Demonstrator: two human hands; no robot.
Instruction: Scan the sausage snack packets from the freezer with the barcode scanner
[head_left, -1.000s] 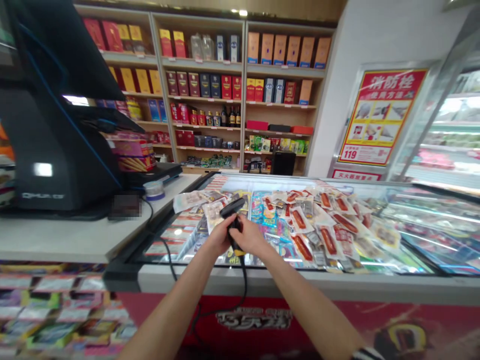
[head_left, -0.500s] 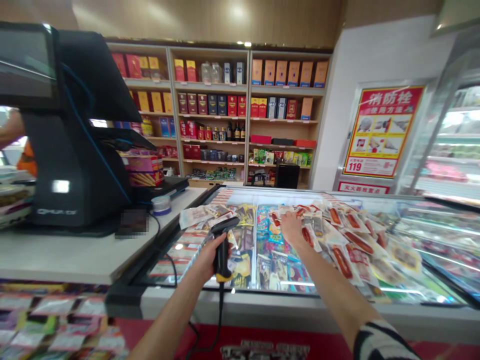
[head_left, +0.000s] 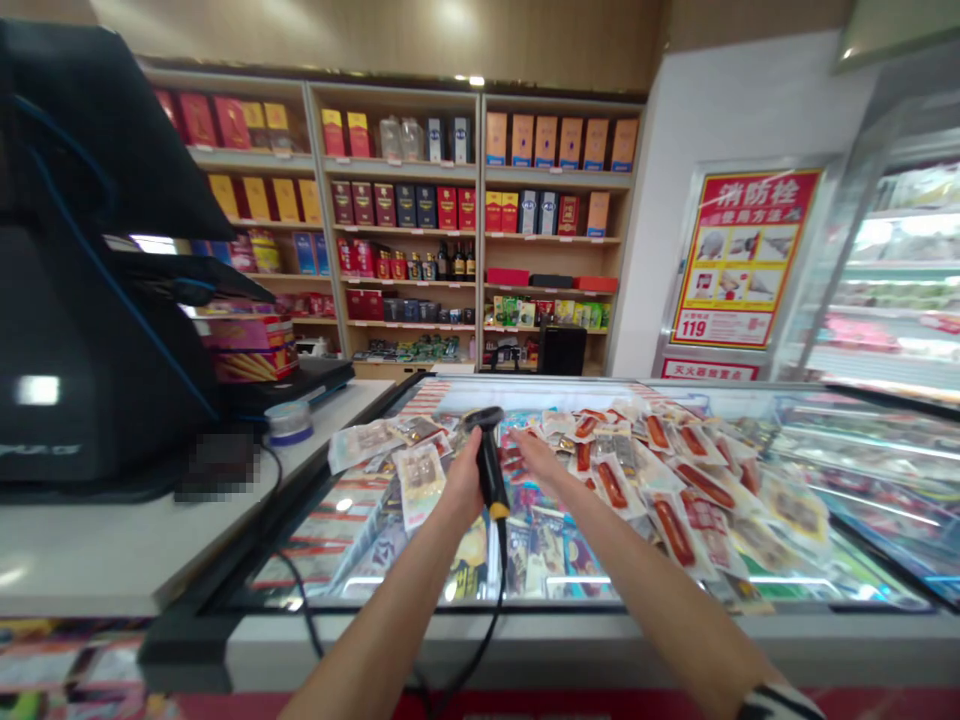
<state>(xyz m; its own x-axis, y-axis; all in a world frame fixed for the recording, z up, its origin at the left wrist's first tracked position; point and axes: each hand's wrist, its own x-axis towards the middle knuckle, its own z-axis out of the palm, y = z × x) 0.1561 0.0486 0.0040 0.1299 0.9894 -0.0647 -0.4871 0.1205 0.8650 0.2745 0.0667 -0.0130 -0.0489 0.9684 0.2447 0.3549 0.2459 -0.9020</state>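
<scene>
My left hand (head_left: 466,480) is wrapped around the handle of a black barcode scanner (head_left: 491,470) with a yellow base, its cable hanging down. Close on its right, my right hand (head_left: 534,455) has its fingers on a small reddish packet (head_left: 511,462), seemingly a sausage packet; blur and the scanner partly hide it. Both hands are above the glass top of a chest freezer (head_left: 360,625). Vacuum-packed sausages (head_left: 611,485) lie piled to the right of my right hand. Some pale packets (head_left: 420,480) lie left of the scanner.
A counter (head_left: 90,550) on the left bears a black checkout terminal (head_left: 90,300), a snack box (head_left: 251,350) and a round tub (head_left: 289,424). Shelves of boxed goods (head_left: 405,205) stand behind the freezer. A red notice (head_left: 742,260) hangs on the right wall.
My left hand has moved the scanner right. My right hand has drawn left from the sausage pile, with a reddish packet, towards the scanner. A pale packet now shows left of the scanner.
</scene>
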